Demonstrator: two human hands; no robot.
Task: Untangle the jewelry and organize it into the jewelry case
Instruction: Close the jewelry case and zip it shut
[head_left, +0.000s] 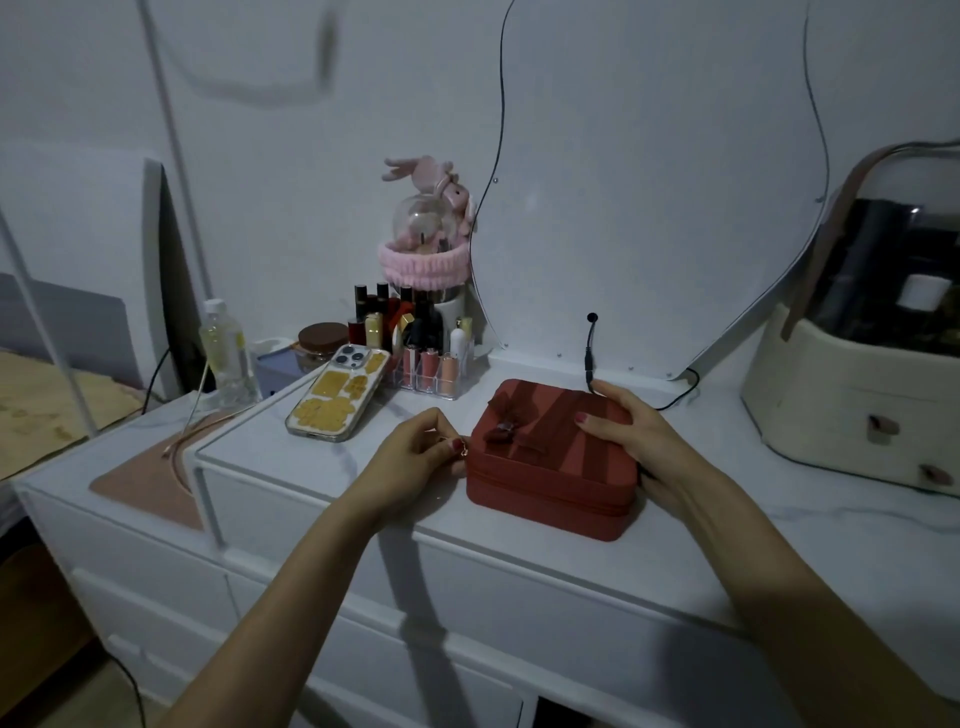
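Observation:
A red jewelry case (545, 478) with a bow on its lid lies closed on the white dresser top (727, 530). My left hand (415, 457) is at the case's left corner, thumb and fingers pinched on the small metal zipper pull (460, 451). My right hand (628, 441) rests on the lid's right side and wraps around the case's right end, holding it. No jewelry is visible outside the case.
A phone (337, 397) in a yellow-patterned cover lies left of the case. Behind it stand a clear lipstick organizer (431, 364), bottles and a pink-banded glass dome (423, 234). A cream cosmetics box (857, 364) stands at the right. A black cable (589, 353) hangs behind the case.

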